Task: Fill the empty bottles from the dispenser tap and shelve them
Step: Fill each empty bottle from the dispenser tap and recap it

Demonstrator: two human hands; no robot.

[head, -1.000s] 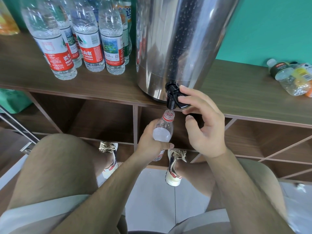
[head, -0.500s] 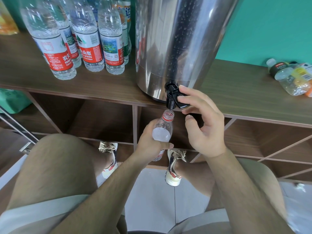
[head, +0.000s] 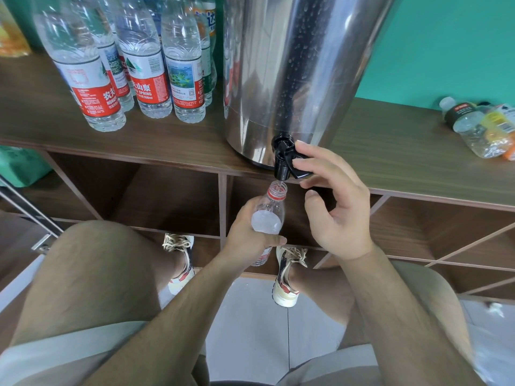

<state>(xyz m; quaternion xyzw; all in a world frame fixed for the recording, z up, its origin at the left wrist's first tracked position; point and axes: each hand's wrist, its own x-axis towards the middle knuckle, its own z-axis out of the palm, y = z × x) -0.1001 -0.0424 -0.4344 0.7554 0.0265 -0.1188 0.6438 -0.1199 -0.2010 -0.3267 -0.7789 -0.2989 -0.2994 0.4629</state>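
Head view: looking down past bare knees at both hands, busy at the tap (head: 282, 160).
Left hand: the left hand (head: 250, 229) grips the bottle (head: 269, 215) round its middle, low in front of the open cubbies, right under the spout.
Right hand: the right hand (head: 334, 210) has fingers hooked over the black lever (head: 301, 172), thumb loose below.
Bottle axis: long axis roughly vertical, base toward the floor, red-ringed open mouth pointing up at the spout.
Doing it well: imo hold the mouth centred under the thin stream, watch the level (hard to read from here), release before the neck floods.
Dispenser: the steel dispenser (head: 292, 65) sits on the shelf top (head: 404, 151), tap over the front edge.
Further back: standing bottles (head: 145, 79) on the left look full; empties (head: 479, 126) lie far right.
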